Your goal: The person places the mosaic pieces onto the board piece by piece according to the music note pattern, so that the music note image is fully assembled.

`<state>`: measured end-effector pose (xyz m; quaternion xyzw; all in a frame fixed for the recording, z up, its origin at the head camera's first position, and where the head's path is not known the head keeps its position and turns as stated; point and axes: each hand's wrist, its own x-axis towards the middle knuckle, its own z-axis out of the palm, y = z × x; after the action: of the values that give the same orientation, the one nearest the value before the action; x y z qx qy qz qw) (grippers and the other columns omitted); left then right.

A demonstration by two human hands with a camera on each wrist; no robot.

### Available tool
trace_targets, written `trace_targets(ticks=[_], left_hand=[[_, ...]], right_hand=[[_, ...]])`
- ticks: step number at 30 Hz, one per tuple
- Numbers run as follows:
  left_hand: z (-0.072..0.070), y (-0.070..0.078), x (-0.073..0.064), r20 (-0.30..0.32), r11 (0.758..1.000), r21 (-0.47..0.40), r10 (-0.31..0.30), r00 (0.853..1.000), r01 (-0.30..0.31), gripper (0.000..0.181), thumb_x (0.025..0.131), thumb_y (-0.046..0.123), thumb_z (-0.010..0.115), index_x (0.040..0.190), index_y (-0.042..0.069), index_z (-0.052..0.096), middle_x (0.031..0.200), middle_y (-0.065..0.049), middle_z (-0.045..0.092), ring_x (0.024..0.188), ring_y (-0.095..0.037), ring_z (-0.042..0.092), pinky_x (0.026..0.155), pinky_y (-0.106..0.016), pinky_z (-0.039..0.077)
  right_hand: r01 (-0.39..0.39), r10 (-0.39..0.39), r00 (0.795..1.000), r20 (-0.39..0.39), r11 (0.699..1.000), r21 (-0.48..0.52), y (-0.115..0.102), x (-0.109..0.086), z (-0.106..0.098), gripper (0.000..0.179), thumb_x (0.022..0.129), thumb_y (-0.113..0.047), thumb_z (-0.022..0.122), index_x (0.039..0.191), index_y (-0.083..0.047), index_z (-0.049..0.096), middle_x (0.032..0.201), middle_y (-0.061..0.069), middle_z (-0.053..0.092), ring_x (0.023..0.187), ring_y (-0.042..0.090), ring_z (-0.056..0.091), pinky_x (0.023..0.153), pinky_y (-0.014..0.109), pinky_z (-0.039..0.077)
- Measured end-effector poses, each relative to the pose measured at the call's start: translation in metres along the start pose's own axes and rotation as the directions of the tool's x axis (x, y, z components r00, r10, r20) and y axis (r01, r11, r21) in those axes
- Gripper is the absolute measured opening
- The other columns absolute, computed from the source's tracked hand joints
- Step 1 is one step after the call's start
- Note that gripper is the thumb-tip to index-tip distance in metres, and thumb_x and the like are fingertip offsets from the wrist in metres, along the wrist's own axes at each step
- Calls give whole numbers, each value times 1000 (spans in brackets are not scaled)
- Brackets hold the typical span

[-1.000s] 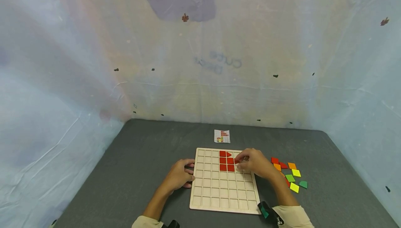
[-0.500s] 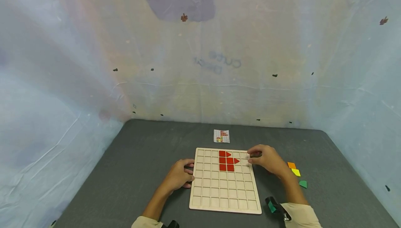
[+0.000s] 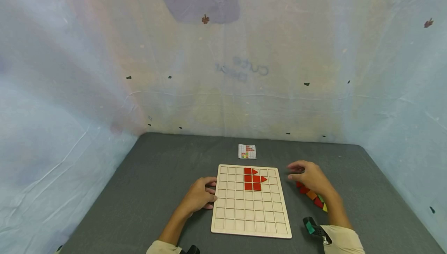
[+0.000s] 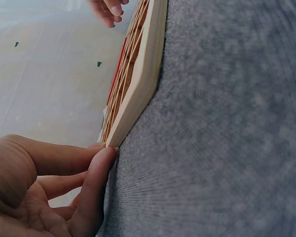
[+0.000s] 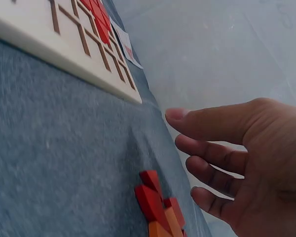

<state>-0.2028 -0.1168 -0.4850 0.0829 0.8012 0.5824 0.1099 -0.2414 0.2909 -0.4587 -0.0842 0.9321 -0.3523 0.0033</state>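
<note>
A pale wooden grid board (image 3: 249,211) lies flat on the dark table. Red square tiles (image 3: 248,186) and red pointed tiles (image 3: 263,179) sit in its upper cells. My left hand (image 3: 200,195) holds the board's left edge, thumb and a fingertip meeting at the rim in the left wrist view. Off the board's right side, my right hand (image 3: 309,174) hovers with its fingers apart and nothing between them. Beneath it are loose tiles, among them an orange tile (image 3: 311,195) and a red tile (image 3: 318,202). The hand and forearm hide part of this pile.
A small printed card (image 3: 247,151) with a coloured grid pattern lies behind the board. Grey cloth covers the table (image 3: 167,161), and a pale plastic sheet (image 3: 223,102) hangs around its back and sides.
My right hand has let go of a red pointed tile on the board and moved right, over the loose tiles. The left hand stays at the board's edge.
</note>
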Motion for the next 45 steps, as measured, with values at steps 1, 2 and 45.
trace_targets(ticks=[1,2,45], left_hand=[[0,0,0,1,1000,0,-1,1000,1,67,82,-10,73,146,-9,55,132,-20,59,98,-23,65,60,-38,65],[0,0,0,1,1000,0,-1,1000,1,67,82,-10,73,146,-9,55,132,-21,59,98,-23,65,60,-38,65],[0,0,-1,-7,1000,12,-6,1000,6,65,84,-8,76,147,-6,56,132,-20,60,102,-24,66,60,-38,65]], right_hand=[[-6,6,1000,-2,1000,-3,1,-1,-1,37,94,-18,82,126,-3,74,120,13,74,106,28,69,85,44,58],[-13,13,1000,-3,1000,-3,2,-2,-2,37,94,-18,82,126,-3,73,120,13,74,107,29,69,85,44,58],[-130,131,991,18,991,-29,33,-14,-23,43,86,-3,76,128,3,70,117,19,71,95,26,65,76,38,57]])
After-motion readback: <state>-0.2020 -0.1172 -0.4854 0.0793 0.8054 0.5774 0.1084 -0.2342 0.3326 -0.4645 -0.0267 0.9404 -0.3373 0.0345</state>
